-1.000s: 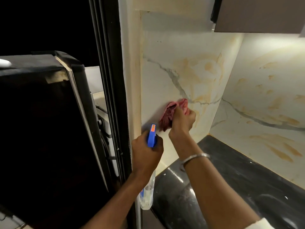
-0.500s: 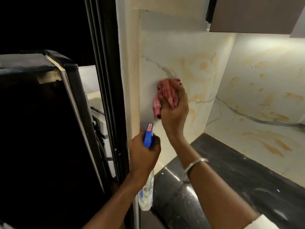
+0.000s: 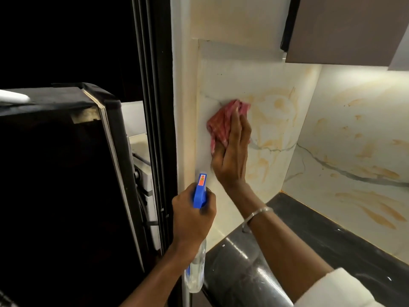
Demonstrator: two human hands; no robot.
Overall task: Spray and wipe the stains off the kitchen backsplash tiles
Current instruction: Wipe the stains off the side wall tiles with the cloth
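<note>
While the right hand (image 3: 232,151) presses a crumpled pink cloth (image 3: 223,122) flat against the backsplash tile (image 3: 221,85), fingers stretched upward over it, the left hand (image 3: 192,216) is wrapped around the neck of a spray bottle (image 3: 197,271). Its long axis runs nearly upright: the clear body hangs below the fist and the blue nozzle (image 3: 200,191) points up toward the tile, just under the right wrist. Orange stains (image 3: 278,107) spread right of the cloth, toward the inside corner, and across the adjoining tile. Leftward, the tile ends close by at a pale wall edge (image 3: 183,129). Below lies a dark countertop (image 3: 321,240); a cabinet (image 3: 345,29) overhangs.
</note>
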